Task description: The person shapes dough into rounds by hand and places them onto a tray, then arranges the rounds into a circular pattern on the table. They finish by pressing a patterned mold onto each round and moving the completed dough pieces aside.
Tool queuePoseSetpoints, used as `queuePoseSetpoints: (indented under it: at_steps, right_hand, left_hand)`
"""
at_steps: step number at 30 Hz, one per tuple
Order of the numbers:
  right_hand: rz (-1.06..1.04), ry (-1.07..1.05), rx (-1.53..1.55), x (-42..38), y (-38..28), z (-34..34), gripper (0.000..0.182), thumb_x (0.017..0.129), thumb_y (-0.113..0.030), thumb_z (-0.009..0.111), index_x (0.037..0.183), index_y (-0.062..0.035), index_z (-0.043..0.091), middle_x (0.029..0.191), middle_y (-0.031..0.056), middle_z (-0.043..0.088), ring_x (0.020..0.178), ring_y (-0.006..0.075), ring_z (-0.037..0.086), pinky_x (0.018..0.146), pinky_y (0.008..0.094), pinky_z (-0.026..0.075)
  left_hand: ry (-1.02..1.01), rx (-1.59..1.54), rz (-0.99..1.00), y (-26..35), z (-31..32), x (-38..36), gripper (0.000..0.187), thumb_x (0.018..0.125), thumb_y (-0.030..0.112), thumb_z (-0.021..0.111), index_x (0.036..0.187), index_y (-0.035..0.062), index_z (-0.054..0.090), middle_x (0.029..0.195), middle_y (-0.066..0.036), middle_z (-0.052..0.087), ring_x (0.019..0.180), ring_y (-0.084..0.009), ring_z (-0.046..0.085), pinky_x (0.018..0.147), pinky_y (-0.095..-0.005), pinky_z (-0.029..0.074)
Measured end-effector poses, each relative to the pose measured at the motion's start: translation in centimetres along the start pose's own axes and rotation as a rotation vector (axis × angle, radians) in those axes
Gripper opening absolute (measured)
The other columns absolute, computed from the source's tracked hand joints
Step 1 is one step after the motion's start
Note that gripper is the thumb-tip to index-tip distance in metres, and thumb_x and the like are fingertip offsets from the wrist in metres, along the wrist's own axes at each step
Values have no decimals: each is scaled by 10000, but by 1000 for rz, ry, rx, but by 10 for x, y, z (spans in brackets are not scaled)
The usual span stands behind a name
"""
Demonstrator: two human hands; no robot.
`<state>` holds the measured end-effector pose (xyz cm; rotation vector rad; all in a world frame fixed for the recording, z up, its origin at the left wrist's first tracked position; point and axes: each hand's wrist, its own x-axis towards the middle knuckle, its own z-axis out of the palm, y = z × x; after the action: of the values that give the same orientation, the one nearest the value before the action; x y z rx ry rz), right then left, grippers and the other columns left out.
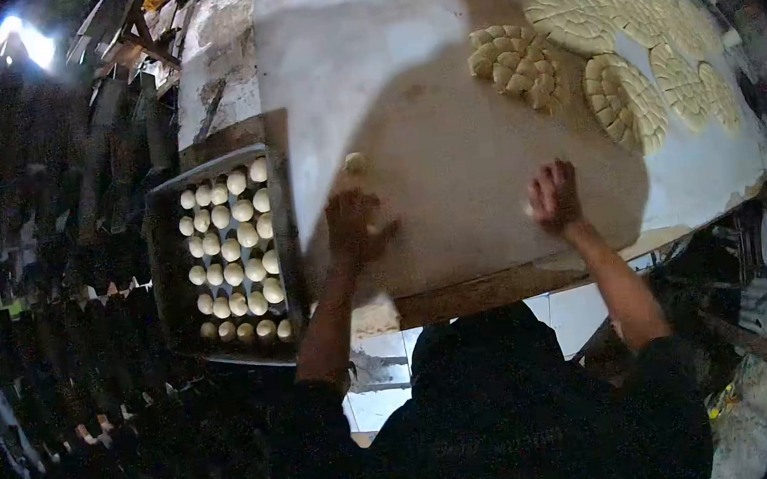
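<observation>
My left hand [359, 225] is over the tabletop, fingers spread and thumb stretched to the right. A small pale bit of dough [371, 229] shows between its thumb and palm. Just beyond the fingertips lies a dough ball [355, 162]. On the right, my right hand [555, 195] is curled low over the table. A pale edge of a dough piece [529, 209] peeks out at its left side; the rest is hidden under the fingers.
A tray [162, 263] with rows of round dough balls [231, 250] stands left of the table [450, 158]. Several flat rounds of scored dough [623, 102] cover the far right, with a smaller cluster [515, 67] nearer. The table's front edge [501, 288] runs before my body.
</observation>
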<state>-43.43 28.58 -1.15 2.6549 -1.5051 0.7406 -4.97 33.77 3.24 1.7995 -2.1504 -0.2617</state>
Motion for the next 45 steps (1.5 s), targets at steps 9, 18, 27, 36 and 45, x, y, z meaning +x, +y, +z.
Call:
queuePoseSetpoints:
  at_steps: [9, 18, 27, 36, 45]
  right_hand:
    - [-253, -233, 268, -32, -38, 45, 224, 839, -158, 572, 966, 26, 579, 995, 255, 592, 1055, 444, 521, 1074, 539, 304]
    - [15, -58, 213, 81, -20, 52, 250, 822, -166, 574, 974, 32, 575, 1022, 235, 572, 1079, 454, 493, 1069, 550, 309]
    - [-14, -90, 188, 69, 24, 43, 276, 887, -274, 514, 873, 2, 529, 900, 201, 502, 959, 396, 481, 968, 536, 337]
    - [74, -64, 300, 38, -63, 67, 200, 920, -186, 508, 921, 10, 543, 925, 190, 528, 945, 380, 492, 944, 466, 345]
    - [544, -562, 527, 122, -112, 26, 376, 956, -336, 520, 952, 17, 649, 705, 77, 556, 661, 154, 572, 641, 313, 502]
  left_hand:
    - [9, -74, 98, 75, 109, -67, 190, 840, 180, 584, 996, 100, 657, 1014, -130, 603, 1033, -320, 537, 922, -453, 407]
    - [78, 58, -104, 66, 56, 57, 197, 809, 222, 620, 940, 75, 619, 1012, -150, 611, 1018, -337, 565, 957, -501, 406]
    - [229, 88, -107, -12, 37, -32, 251, 824, 280, 626, 975, 80, 633, 1016, -143, 630, 1047, -331, 562, 964, -465, 418]
    - [246, -291, -166, 41, 153, -44, 289, 873, 160, 509, 1130, 65, 602, 1200, -126, 589, 1149, -287, 525, 1044, -437, 364]
    - [283, -20, -574, -165, -153, -210, 289, 805, 156, 580, 1065, 31, 604, 1033, -189, 608, 1042, -334, 564, 891, -494, 444]
